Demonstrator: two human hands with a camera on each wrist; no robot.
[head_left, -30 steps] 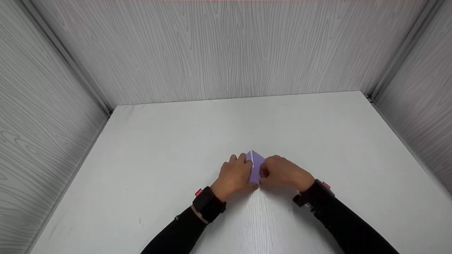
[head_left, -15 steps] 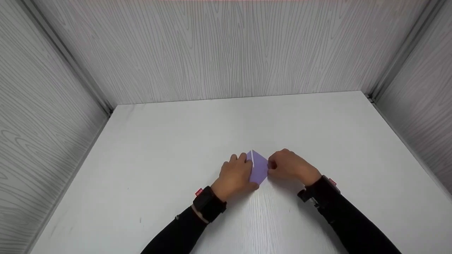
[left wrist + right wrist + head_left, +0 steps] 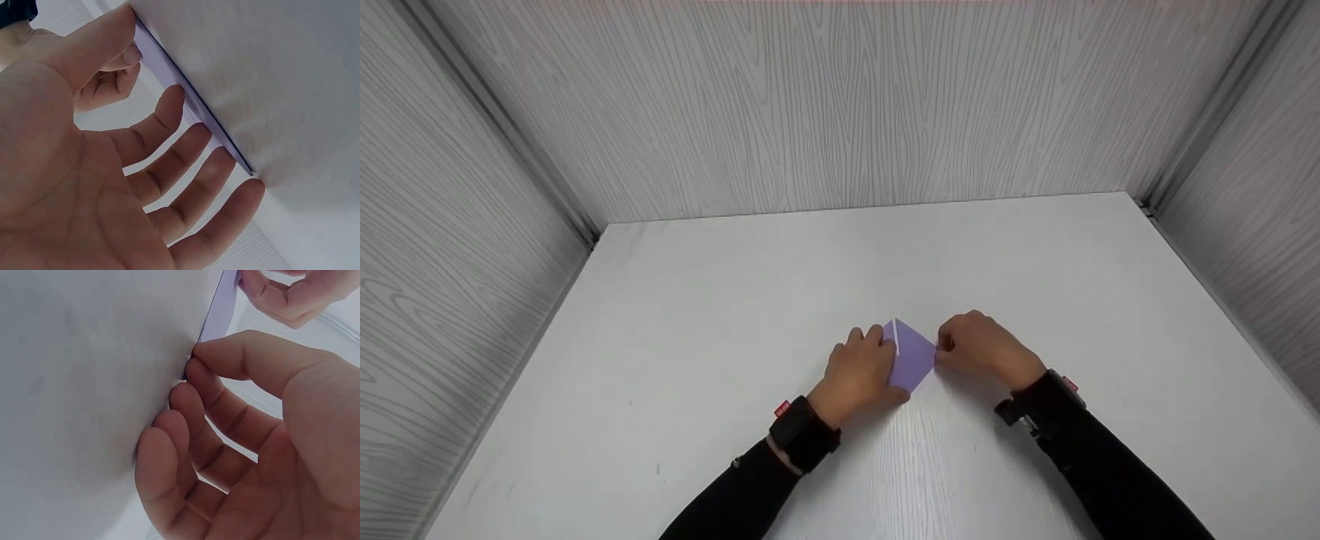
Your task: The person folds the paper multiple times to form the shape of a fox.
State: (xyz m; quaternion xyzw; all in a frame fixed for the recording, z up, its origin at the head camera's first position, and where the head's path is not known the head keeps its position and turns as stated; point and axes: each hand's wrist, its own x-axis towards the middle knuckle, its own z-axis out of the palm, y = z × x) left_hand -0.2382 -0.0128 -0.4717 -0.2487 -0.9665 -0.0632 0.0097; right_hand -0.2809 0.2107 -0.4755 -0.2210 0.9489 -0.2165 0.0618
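Note:
A folded sheet of purple paper (image 3: 913,358) lies on the white table, a pale line running down from its top point. My left hand (image 3: 861,370) covers the paper's left part; its spread fingertips press on it and the thumb sits at the near edge. At the right corner, my right hand (image 3: 984,346) pinches the paper between thumb and index finger. The left wrist view shows the purple paper (image 3: 157,53) almost edge-on under the left fingertips. In the right wrist view, the pinched corner is mostly hidden by the thumb (image 3: 230,354) and index finger.
The white tabletop (image 3: 735,300) spreads around both hands. Grey wood-grain panels stand at the back (image 3: 840,105), the left (image 3: 450,247) and the right (image 3: 1252,195). Each wrist wears a black strap with a camera.
My right hand has slid right and slightly away along the paper, out to its right corner, uncovering more purple surface. My left hand has stayed in place.

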